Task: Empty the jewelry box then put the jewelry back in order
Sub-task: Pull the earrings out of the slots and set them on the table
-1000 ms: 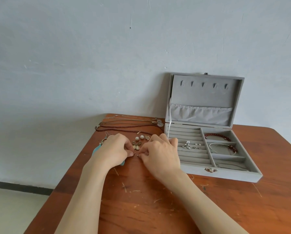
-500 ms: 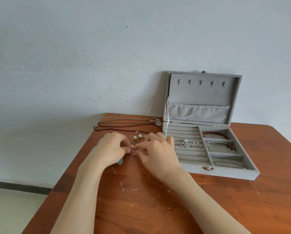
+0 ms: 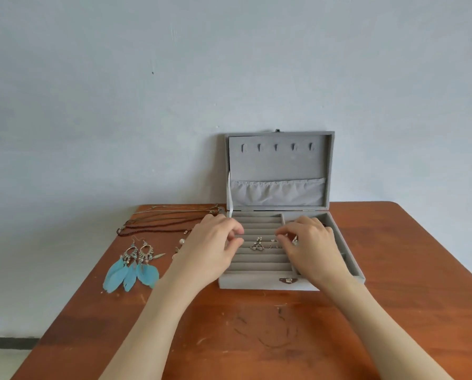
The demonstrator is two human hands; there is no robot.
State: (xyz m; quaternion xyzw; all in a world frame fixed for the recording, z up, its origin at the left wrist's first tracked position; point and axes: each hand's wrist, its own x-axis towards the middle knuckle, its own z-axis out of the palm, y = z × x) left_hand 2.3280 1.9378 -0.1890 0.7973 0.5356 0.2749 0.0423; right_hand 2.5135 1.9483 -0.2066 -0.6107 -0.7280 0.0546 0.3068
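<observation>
The grey velvet jewelry box (image 3: pixel 259 282) stands open in the middle of the table, its lid (image 3: pixel 278 160) upright against the wall. Small silver earrings (image 3: pixel 257 244) sit in its slotted rows. My left hand (image 3: pixel 212 250) hovers over the left end of the rows, thumb and forefinger pinched on a tiny piece I can barely see. My right hand (image 3: pixel 310 246) is over the divider and pinches a small silvery earring (image 3: pixel 295 239). It hides the right-hand compartments.
Left of the box on the wooden table (image 3: pixel 256 338) lie blue feather earrings (image 3: pixel 136 266), several bead and chain necklaces (image 3: pixel 169 220), and a pearl stud (image 3: pixel 182 241) partly behind my left hand. The wall is right behind the box.
Both hands have left the loose jewelry on the table and moved right, over the box's slotted rows. The feather earrings they covered now show. The view has shifted right.
</observation>
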